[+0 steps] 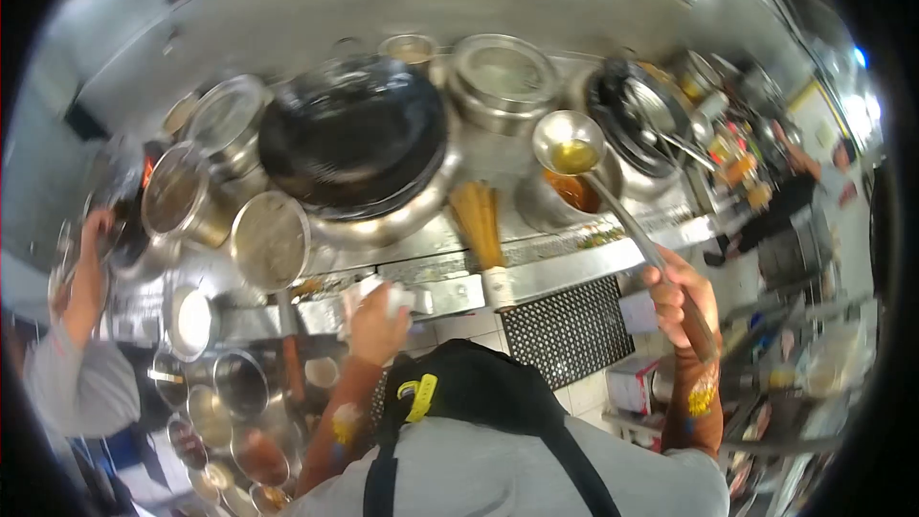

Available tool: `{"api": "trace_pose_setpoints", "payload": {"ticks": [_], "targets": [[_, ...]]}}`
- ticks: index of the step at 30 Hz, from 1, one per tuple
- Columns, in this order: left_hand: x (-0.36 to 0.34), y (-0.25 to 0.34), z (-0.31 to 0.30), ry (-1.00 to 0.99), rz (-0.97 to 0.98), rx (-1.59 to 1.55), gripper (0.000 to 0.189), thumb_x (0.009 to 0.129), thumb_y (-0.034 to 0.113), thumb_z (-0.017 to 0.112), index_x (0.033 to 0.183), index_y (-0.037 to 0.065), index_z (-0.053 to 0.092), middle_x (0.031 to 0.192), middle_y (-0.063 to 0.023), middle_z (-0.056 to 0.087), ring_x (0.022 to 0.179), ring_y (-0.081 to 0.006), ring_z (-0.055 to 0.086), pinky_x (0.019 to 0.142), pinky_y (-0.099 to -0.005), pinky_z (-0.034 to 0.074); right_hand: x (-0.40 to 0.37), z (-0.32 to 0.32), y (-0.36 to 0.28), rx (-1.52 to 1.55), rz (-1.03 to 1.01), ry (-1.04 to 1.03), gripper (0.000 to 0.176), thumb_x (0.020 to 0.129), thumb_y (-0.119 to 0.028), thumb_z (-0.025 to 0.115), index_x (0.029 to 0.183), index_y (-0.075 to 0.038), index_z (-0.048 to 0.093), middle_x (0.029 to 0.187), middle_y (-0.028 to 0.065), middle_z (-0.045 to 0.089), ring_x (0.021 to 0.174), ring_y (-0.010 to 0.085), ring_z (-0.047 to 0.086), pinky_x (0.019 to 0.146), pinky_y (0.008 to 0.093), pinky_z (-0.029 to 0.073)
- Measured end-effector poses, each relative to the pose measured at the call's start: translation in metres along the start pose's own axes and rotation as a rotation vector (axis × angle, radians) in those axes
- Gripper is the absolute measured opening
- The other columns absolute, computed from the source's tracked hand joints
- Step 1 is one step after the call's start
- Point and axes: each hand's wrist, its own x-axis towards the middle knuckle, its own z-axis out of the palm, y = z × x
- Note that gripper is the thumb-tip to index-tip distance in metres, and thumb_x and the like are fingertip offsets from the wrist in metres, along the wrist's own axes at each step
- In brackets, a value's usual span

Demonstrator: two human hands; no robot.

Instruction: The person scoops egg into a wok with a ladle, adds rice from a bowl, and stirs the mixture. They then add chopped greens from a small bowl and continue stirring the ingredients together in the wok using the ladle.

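Steel ladle [571, 146] — long handle slanting down to the right, bowl upright with yellow liquid in it. White cloth [385, 299] — crumpled, on the steel ledge [565, 273].

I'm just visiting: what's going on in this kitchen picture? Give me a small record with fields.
Place: steel cooking range crowded with pots and pans
Left side: left hand grips a white cloth at the range's front edge
Right side: right hand grips the long handle of a ladle
Ladle contents: yellowish liquid
Centre: large black wok
Next to the wok: bamboo brush lying on the range
Other people: someone in a grey sleeve working at the far left
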Motion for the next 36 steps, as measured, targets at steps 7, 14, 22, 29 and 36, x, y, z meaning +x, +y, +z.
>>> {"api": "trace_pose_setpoints", "payload": {"ticks": [7,14,22,29,36], "targets": [[-0.037,0.003,-0.032,0.034,-0.101,-0.265,0.039,0.082,0.016,0.065,0.117,-0.001,0.059,0.099,-0.0214,0.065,0.085,-0.0339,0.065,0.077,-0.0402,0.052,0.05,0.065,0.051,0.104,0.189,-0.173,0.054,0.092,-0.003,0.042,0.144,-0.002,0.028,0.1,0.0187,0.052,0.057,0.012,0.05,0.039,0.0244,0.044],[-0.096,-0.026,-0.067,0.179,-0.263,-0.217,0.038,0.084,0.019,0.065,0.118,0.003,0.059,0.1,-0.019,0.066,0.083,-0.0308,0.066,0.074,-0.0392,0.053,0.156,0.125,0.11,0.007,0.467,-0.403,0.046,0.095,-0.006,0.042,0.139,0.001,0.032,0.101,0.0147,0.052,0.062,0.0108,0.052,0.043,0.0243,0.047],[-0.128,-0.025,-0.106,0.346,-0.317,-0.136,0.038,0.082,0.014,0.066,0.117,0.001,0.059,0.095,-0.0181,0.066,0.08,-0.0301,0.066,0.072,-0.0369,0.053,0.316,0.161,0.164,-0.202,0.393,-0.455,0.015,0.092,-0.008,0.051,0.106,-0.002,0.049,0.083,0.0083,0.058,0.058,0.0088,0.053,0.045,0.021,0.045],[-0.15,-0.027,-0.096,0.345,-0.404,-0.19,0.037,0.082,0.013,0.067,0.116,0.0,0.06,0.101,-0.0188,0.066,0.08,-0.0285,0.067,0.069,-0.0356,0.053,0.286,0.107,0.12,-0.148,0.175,-0.33,0.014,0.091,-0.005,0.053,0.105,-0.006,0.05,0.091,0.013,0.059,0.061,0.0106,0.053,0.048,0.0226,0.046],[-0.127,0.017,-0.063,0.229,-0.325,-0.159,0.035,0.082,0.01,0.065,0.115,0.0,0.06,0.097,-0.0189,0.066,0.079,-0.0311,0.066,0.069,-0.038,0.053,0.188,0.026,0.041,0.309,0.285,-0.387,0.021,0.096,-0.009,0.044,0.111,0.007,0.048,0.101,0.0177,0.054,0.061,0.0109,0.052,0.047,0.0228,0.044]]}}
